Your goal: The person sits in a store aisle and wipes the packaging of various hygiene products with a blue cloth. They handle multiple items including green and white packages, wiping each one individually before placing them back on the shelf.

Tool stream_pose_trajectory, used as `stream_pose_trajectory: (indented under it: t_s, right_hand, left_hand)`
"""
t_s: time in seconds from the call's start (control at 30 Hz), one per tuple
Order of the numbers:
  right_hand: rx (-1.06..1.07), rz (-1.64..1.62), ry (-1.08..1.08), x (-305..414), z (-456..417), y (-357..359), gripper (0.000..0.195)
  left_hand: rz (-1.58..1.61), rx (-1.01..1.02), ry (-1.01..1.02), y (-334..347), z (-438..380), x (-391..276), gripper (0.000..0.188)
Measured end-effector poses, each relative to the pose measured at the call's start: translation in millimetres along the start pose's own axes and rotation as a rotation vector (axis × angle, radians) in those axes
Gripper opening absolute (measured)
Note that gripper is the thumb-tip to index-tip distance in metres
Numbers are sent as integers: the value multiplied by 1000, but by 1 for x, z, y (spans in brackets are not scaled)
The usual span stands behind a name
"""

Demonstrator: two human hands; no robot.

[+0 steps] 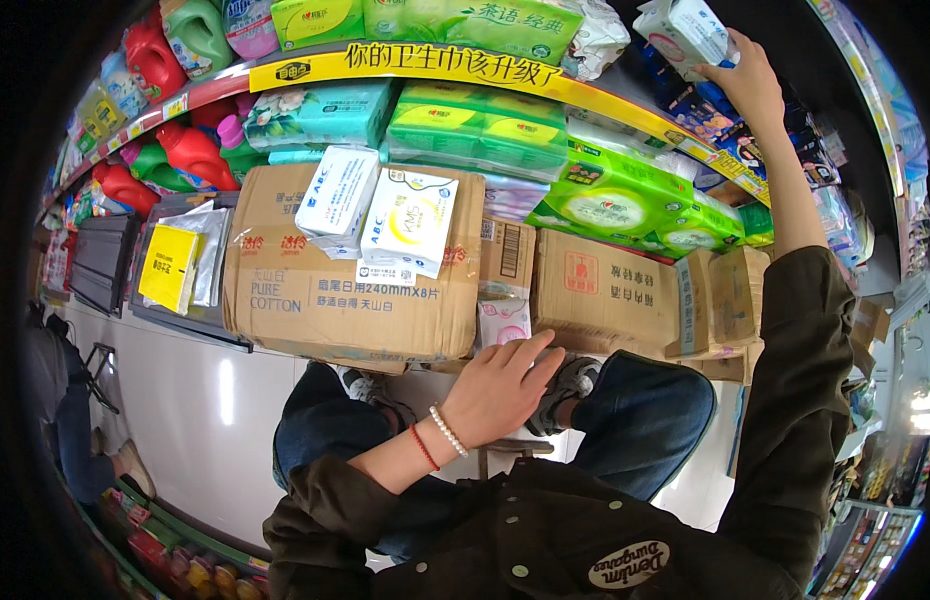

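Observation:
My right hand reaches up to the shelf at the top right and grips a white ABC pack of sanitary pads. Dark blue packs lie on the shelf just below it. My left hand, with two bracelets at its wrist, hovers over my knees near a pink and white pack; whether its fingers touch anything cannot be told. On a large cardboard carton in front of me rest several more white ABC packs, side by side.
Green tissue packs fill the lower shelf behind the cartons. A second brown carton stands to the right. At the left, a yellow pack lies on a dark crate. Another person's legs show at the far left.

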State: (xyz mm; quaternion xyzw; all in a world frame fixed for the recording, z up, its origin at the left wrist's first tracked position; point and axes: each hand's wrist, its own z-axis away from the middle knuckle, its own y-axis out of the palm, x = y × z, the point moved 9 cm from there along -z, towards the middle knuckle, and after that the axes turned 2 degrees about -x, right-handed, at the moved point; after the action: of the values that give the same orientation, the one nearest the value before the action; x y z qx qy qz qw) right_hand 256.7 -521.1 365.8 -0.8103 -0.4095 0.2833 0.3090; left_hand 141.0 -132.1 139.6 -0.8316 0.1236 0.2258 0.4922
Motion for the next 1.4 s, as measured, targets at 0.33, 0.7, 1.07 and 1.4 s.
stream_pose_trajectory:
  t_s: [0.33, 0.7, 1.07, 1.4]
  right_hand:
    - [210, 125, -82, 18, -10, 50, 76]
    - [629, 8, -196, 12, -12, 108, 76]
    - [604, 347, -212, 46, 9, 105, 69]
    - [286, -184, -267, 130, 58, 36, 61]
  left_hand:
    - [-5, -2, 9, -2, -1, 3, 39]
    - [37, 36, 60, 13, 1, 0, 36]
    - [16, 114, 46, 21, 6, 2, 38]
    - [101, -307, -138, -78, -15, 54, 34]
